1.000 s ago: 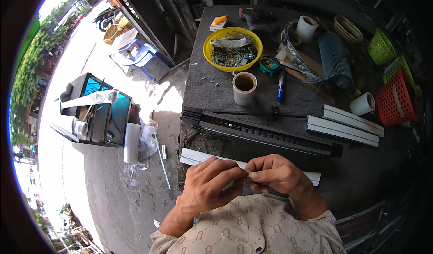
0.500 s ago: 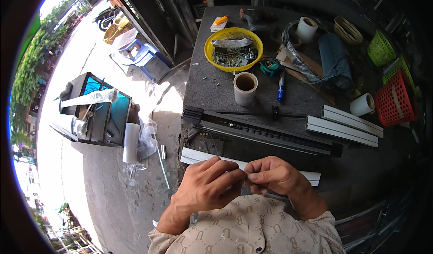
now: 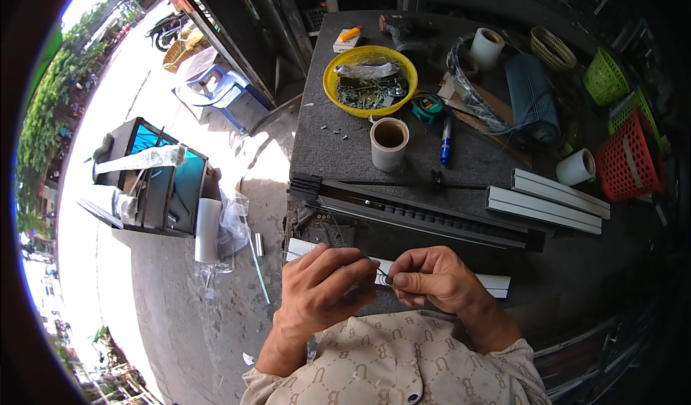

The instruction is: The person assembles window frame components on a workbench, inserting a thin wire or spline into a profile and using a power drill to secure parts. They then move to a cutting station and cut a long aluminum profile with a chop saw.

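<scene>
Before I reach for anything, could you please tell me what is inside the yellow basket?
The yellow basket holds a loose pile of small metal hardware, with a clear plastic bundle toward its far side. What lies beneath the bundle and deeper in the pile is covered.

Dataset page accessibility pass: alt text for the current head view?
A person's left grip and right grip pinch a thin dark strand between them, over a white bar on a dark worktable. Beyond the bar are a long dark rail and a yellow basket of small metal parts.
</scene>
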The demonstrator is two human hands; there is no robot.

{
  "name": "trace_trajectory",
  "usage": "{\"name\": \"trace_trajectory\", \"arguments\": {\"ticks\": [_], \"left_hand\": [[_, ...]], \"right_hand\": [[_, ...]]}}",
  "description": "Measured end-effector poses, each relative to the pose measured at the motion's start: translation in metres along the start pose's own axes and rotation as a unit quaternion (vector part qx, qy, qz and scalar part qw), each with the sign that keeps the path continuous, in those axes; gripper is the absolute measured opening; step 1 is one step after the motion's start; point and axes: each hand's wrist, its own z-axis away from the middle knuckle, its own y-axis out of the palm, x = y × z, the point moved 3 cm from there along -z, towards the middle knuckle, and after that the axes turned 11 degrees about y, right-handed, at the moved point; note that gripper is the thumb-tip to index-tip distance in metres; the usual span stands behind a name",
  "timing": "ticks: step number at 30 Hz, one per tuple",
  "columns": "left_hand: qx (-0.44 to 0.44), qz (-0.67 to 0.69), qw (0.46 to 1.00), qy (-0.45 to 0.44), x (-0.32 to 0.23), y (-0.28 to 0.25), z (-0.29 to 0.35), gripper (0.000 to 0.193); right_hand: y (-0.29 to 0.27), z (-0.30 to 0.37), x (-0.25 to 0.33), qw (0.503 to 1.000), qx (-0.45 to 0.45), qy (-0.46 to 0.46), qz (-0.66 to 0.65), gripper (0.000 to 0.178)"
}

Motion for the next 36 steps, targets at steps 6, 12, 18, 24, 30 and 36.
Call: {"name": "trace_trajectory", "arguments": {"ticks": [6, 12, 18, 24, 30, 36], "left_hand": [[-0.028, 0.004, 1.000, -0.005, 0.007, -0.005, -0.002, 0.040], [-0.047, -0.006, 0.999, -0.020, 0.009, -0.008, -0.002, 0.039], [-0.064, -0.002, 0.998, -0.023, 0.015, -0.005, -0.002, 0.037], [-0.079, 0.285, 0.927, -0.229, 0.019, 0.004, 0.009, 0.075], [-0.002, 0.461, 0.799, -0.386, 0.003, 0.026, 0.021, 0.050], [-0.038, 0.461, 0.809, -0.362, 0.004, 0.028, 0.026, 0.014]], "right_hand": [[0.005, 0.003, 0.003, 1.000, -0.010, 0.004, 0.026, 0.022], [0.007, 0.005, 0.004, 0.998, -0.017, 0.026, 0.061, 0.022], [0.007, 0.006, 0.004, 0.996, -0.013, 0.018, 0.084, 0.023], [0.009, 0.010, 0.006, 0.989, -0.083, -0.008, 0.121, 0.024], [0.020, 0.013, 0.010, 0.947, -0.184, -0.061, 0.257, 0.019], [0.024, 0.017, 0.015, 0.906, -0.220, -0.128, 0.338, 0.016]]}}
